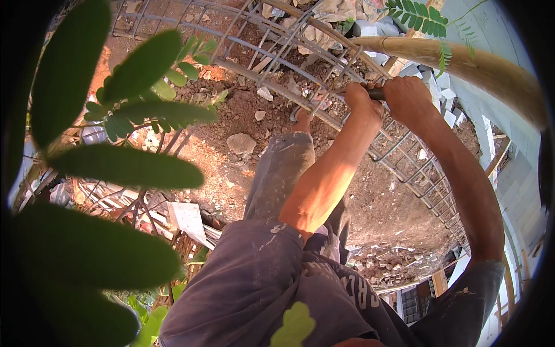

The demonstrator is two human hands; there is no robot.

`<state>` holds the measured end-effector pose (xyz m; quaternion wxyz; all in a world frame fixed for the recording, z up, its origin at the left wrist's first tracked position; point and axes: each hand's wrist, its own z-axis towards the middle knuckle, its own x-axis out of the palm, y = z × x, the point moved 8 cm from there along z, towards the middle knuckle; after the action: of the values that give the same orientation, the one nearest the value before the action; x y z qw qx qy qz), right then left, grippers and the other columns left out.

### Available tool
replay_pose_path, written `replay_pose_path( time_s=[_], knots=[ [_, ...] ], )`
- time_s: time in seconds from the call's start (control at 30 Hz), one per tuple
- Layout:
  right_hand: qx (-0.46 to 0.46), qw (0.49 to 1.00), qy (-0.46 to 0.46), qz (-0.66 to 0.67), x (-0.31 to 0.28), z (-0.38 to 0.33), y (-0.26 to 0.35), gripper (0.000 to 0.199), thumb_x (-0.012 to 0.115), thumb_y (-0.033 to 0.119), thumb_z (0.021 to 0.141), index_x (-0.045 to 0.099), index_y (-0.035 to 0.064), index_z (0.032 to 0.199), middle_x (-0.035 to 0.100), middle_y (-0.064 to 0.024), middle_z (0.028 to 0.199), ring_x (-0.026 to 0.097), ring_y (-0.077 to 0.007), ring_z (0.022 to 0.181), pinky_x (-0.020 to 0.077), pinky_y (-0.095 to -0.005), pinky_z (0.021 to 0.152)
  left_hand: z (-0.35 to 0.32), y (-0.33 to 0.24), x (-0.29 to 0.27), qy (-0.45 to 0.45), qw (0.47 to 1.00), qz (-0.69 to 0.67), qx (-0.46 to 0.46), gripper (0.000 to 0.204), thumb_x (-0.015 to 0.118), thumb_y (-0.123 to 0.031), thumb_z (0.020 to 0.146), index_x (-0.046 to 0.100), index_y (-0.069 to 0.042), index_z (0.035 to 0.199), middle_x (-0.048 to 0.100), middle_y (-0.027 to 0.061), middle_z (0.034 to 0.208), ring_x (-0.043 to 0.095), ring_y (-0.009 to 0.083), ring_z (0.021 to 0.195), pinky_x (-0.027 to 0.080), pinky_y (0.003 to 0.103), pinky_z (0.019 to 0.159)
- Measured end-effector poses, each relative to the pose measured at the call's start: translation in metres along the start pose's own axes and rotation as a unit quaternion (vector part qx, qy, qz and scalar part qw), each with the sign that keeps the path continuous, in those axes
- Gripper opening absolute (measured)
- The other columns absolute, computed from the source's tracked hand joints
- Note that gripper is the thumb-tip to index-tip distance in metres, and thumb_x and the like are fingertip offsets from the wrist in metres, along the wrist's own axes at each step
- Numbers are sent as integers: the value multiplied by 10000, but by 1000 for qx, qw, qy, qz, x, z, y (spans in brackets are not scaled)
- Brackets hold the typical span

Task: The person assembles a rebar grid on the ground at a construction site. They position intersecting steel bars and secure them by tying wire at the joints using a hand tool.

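Two hands [384, 98] on one dark tool handle [376, 92], one rebar cage [277, 75], one bamboo pole [462, 61]

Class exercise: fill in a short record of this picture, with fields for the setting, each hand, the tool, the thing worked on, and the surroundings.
Setting: outdoors, bare reddish soil with loose stones
Left hand: closed around the tool's handle
Right hand: closed on the same handle, beside the left
Tool: dark handle; its working end cannot be made out
Worked on: steel rebar cage, lying across the soil
Surroundings: green leaves close to the camera, bamboo pole at upper right

Paint-flecked grey trousers [272, 272], dark short-sleeved shirt [462, 301], bare forearms.
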<state>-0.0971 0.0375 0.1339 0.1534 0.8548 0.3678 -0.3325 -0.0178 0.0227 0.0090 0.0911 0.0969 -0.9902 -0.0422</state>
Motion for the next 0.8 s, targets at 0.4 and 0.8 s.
replay_pose_path(
  time_s=[0.4,0.8],
  knots=[
    [176,439,379,796,111,-70,80,569,479,562,954,582,2,946,650,-138,841,667,-230,691,564,-384,578,-63,-25,-37,88,976,185,-80,190,583,-189,941,576,1,955,617,85,814,615,186,705,514,315,612],
    [103,994,22,-2,17,-28,7,580,688,203,691,525,-26,1199,582,-188,1097,573,-321,1081,464,-427,879,-1,-2,-12,22,997,60,53,29,471,-68,838,455,-55,858,512,79,775,550,219,688,489,402,657]
  ],
)
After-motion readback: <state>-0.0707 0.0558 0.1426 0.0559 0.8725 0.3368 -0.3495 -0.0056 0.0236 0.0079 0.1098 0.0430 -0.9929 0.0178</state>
